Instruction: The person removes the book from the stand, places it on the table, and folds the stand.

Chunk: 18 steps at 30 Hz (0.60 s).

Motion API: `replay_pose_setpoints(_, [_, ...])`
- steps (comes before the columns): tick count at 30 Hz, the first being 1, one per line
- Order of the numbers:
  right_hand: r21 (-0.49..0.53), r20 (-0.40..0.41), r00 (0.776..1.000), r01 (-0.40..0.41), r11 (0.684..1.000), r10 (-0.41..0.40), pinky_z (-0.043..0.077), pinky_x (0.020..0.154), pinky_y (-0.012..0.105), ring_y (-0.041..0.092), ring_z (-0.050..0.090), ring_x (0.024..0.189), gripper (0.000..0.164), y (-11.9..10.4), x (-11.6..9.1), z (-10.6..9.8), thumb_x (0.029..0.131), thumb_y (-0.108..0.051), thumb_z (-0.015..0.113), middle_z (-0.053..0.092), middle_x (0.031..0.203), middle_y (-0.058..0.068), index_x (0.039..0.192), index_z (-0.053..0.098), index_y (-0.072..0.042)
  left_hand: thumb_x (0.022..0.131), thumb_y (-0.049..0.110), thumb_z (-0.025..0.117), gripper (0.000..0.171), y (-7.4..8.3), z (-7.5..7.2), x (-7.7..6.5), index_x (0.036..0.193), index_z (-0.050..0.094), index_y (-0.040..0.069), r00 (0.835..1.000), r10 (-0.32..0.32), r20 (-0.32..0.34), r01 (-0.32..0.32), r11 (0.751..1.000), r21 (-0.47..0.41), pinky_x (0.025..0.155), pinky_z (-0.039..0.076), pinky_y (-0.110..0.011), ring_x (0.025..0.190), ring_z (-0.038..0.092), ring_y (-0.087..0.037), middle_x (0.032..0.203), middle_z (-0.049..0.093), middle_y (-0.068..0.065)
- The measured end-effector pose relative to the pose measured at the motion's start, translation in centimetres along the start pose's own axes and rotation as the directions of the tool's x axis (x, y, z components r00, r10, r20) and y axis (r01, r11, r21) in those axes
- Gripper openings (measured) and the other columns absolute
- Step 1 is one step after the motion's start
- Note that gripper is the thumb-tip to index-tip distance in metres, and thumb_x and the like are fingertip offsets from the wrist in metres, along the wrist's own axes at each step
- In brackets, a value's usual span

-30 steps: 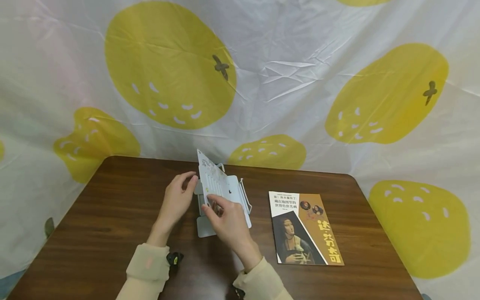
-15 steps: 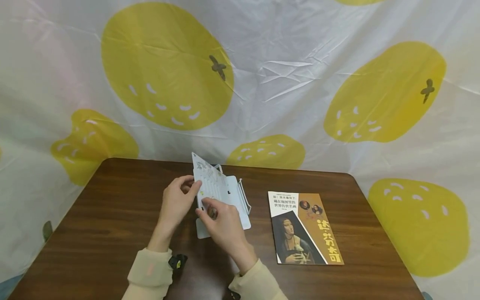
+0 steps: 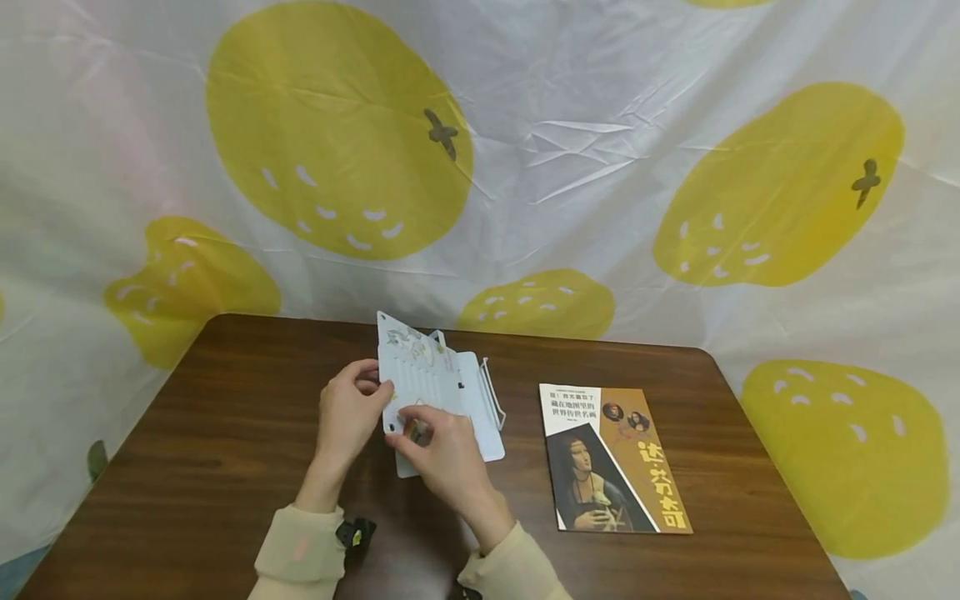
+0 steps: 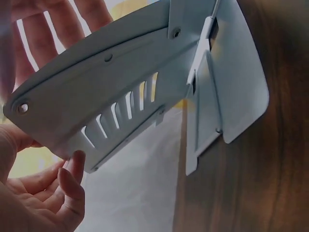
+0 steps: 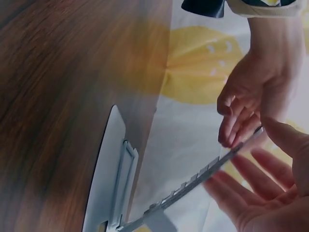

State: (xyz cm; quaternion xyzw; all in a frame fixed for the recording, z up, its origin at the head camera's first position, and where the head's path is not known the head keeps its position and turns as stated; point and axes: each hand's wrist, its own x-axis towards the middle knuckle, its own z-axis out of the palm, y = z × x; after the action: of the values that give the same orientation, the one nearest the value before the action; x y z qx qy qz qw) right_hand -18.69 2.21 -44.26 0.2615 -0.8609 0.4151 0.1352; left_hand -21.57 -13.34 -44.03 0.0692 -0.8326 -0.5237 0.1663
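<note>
A white metal book stand stands on the table, its slotted panel swung up and leaning left. My left hand pinches the panel's left edge, thumb in front and fingers curled behind. At the lower left corner, my right hand grips the panel with its thumb at the edge and fingers along the printed front. The left wrist view shows the panel's plain back with a row of slots, hinged to the base plate. Seen edge-on in the right wrist view, the panel runs between both hands.
A magazine with a painted portrait on its cover lies flat to the right of the stand. Wire arms stick up on the stand's right side. A lemon-print curtain hangs behind the brown wooden table.
The panel has tilted further left and down, showing more of its printed front. My left hand has come in and taken hold of its edge; my right hand has moved slightly left.
</note>
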Motion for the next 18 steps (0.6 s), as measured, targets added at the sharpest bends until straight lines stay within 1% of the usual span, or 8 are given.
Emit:
replay_pose_setpoints(2, [0.053,0.034,0.999,-0.009,0.999,0.007,0.049,0.060,0.017,0.002,0.059,0.064,0.021,0.2,0.0,-0.1,0.083,-0.016,0.078,0.070,0.083,-0.001,0.101,0.073,-0.008,0.084,0.010,0.069,0.033,-0.4,0.1,0.1,0.115,0.066,-0.001,1.000,-0.011,0.005,0.012,1.000,-0.009,0.068,0.048,-0.032,0.084,0.068,-0.024,0.099,0.071,-0.015])
replay_pose_setpoints(4, [0.115,0.074,0.997,-0.027,0.993,0.018,0.054,0.072,0.022,0.010,0.067,0.079,0.020,0.5,0.0,-0.2,0.085,-0.011,0.076,0.072,0.092,0.003,0.103,0.072,-0.005,0.084,0.009,0.067,0.034,-0.8,0.1,0.1,0.116,0.066,-0.002,1.000,-0.023,0.016,0.023,0.999,-0.022,0.069,0.049,-0.031,0.085,0.068,-0.025,0.101,0.070,-0.016])
replay_pose_setpoints(6, [0.177,0.114,0.993,-0.050,0.983,0.030,0.055,0.082,0.029,0.018,0.068,0.097,0.021,0.7,0.0,-0.3,0.086,-0.007,0.073,0.072,0.101,0.008,0.106,0.071,-0.001,0.084,0.008,0.066,0.034,-1.2,0.1,0.2,0.117,0.065,-0.003,0.999,-0.036,0.029,0.037,0.999,-0.035,0.069,0.049,-0.031,0.087,0.068,-0.026,0.102,0.070,-0.017])
replay_pose_setpoints(8, [0.202,0.149,0.988,-0.065,0.977,0.035,0.054,0.083,0.030,0.022,0.068,0.100,0.022,1.1,0.0,-0.5,0.087,-0.006,0.072,0.071,0.106,0.011,0.109,0.070,0.001,0.084,0.008,0.065,0.035,-1.5,0.1,0.2,0.117,0.065,-0.003,0.998,-0.047,0.044,0.049,0.998,-0.043,0.070,0.049,-0.030,0.088,0.068,-0.026,0.103,0.069,-0.018])
replay_pose_setpoints(11, [0.184,0.176,0.984,-0.073,0.980,0.040,0.054,0.085,0.032,0.024,0.068,0.102,0.025,1.7,0.0,-0.9,0.088,-0.006,0.072,0.071,0.108,0.013,0.111,0.070,0.001,0.085,0.008,0.064,0.036,-1.9,0.1,0.3,0.119,0.064,-0.003,0.995,-0.070,0.067,0.074,0.995,-0.060,0.071,0.049,-0.030,0.090,0.068,-0.027,0.106,0.069,-0.018])
replay_pose_setpoints(14, [0.128,0.182,0.982,-0.077,0.989,0.053,0.054,0.086,0.036,0.025,0.068,0.102,0.027,2.4,0.1,-1.6,0.088,-0.010,0.073,0.071,0.109,0.011,0.113,0.070,-0.001,0.085,0.007,0.064,0.036,-2.2,0.1,0.4,0.120,0.064,-0.003,0.991,-0.098,0.086,0.105,0.991,-0.087,0.073,0.049,-0.030,0.092,0.067,-0.027,0.108,0.068,-0.019])
replay_pose_setpoints(18, [0.036,0.171,0.982,-0.087,0.996,0.079,0.053,0.087,0.039,0.023,0.067,0.103,0.029,3.8,0.4,-2.6,0.088,-0.015,0.073,0.071,0.112,0.007,0.115,0.070,-0.006,0.086,0.007,0.065,0.036,-2.4,0.2,0.6,0.120,0.063,-0.003,0.986,-0.132,0.101,0.144,0.982,-0.119,0.075,0.048,-0.029,0.094,0.066,-0.027,0.110,0.067,-0.018])
